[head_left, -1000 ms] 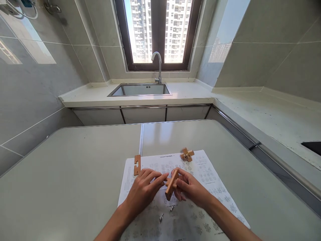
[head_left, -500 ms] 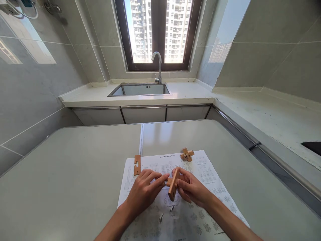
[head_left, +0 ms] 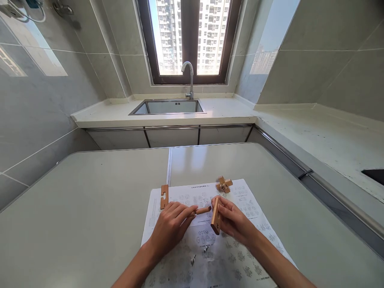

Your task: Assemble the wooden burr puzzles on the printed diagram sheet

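Observation:
Pinched in the fingers of my left hand (head_left: 175, 222) is a slim wooden puzzle stick (head_left: 203, 210), its free end pointing right. My right hand (head_left: 232, 218) grips a flat wooden puzzle piece (head_left: 215, 218), tilted, with a mark near its lower end. A small gap separates the two pieces, above the printed sheet (head_left: 207, 256). Beyond my left hand lies a notched wooden puzzle piece (head_left: 163, 202) at the sheet's upper left edge. An assembled wooden burr puzzle (head_left: 224, 185) with a marked face rests at the upper right of the sheet.
The sheet lies on a pale glossy table (head_left: 90, 208) with a seam running away from me. Past its far edge is a white counter (head_left: 228, 107) with a sink (head_left: 171, 107) and a faucet (head_left: 191, 80) under a window. Another counter (head_left: 336, 140) runs along the right.
The two wooden pieces, crossed together before, are now apart. My right hand has moved slightly right with the flat piece, and the stick shows in my left fingers.

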`<state>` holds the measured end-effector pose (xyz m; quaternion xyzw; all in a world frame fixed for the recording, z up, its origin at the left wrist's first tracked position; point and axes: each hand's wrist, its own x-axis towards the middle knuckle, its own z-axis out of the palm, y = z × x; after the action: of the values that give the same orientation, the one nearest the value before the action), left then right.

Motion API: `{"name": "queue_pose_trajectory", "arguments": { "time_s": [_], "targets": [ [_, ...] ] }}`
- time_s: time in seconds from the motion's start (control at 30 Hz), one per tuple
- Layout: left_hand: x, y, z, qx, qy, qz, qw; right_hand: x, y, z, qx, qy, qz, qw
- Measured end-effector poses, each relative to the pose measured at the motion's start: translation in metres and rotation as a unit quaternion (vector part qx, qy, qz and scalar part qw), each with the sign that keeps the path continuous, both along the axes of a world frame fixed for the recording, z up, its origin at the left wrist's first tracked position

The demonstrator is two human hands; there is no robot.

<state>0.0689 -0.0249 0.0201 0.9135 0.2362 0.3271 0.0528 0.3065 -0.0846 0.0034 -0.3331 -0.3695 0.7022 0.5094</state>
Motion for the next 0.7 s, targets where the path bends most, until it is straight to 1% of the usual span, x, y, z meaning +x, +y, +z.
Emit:
{"name": "queue_pose_trajectory", "arguments": {
  "time_s": [0.1,0.23,0.3,0.4,0.43,0.6,0.7],
  "targets": [
    [0.001,-0.001,-0.003,-0.036,-0.013,0.030,0.999,-0.002,0.000,0.005,0.020,-0.061,-0.038,0.997],
    [0.001,-0.001,-0.004,-0.082,-0.023,0.062,0.994,-0.010,0.001,0.003,0.047,-0.191,-0.092,0.976],
    [0.001,-0.001,-0.004,-0.096,-0.017,0.070,0.993,-0.014,0.001,-0.001,0.065,-0.261,-0.114,0.956],
    [0.001,-0.001,-0.004,-0.107,-0.004,0.081,0.991,-0.015,0.000,-0.005,0.101,-0.361,-0.147,0.915],
    [0.001,-0.001,-0.004,-0.109,0.002,0.081,0.991,-0.016,0.000,-0.006,0.107,-0.381,-0.151,0.906],
    [0.003,-0.001,-0.002,-0.103,0.029,0.075,0.991,-0.015,0.000,-0.007,0.116,-0.434,-0.153,0.880],
    [0.003,-0.002,-0.002,-0.080,0.046,0.083,0.992,-0.015,-0.001,-0.007,0.126,-0.497,-0.170,0.842]
  ]
}}
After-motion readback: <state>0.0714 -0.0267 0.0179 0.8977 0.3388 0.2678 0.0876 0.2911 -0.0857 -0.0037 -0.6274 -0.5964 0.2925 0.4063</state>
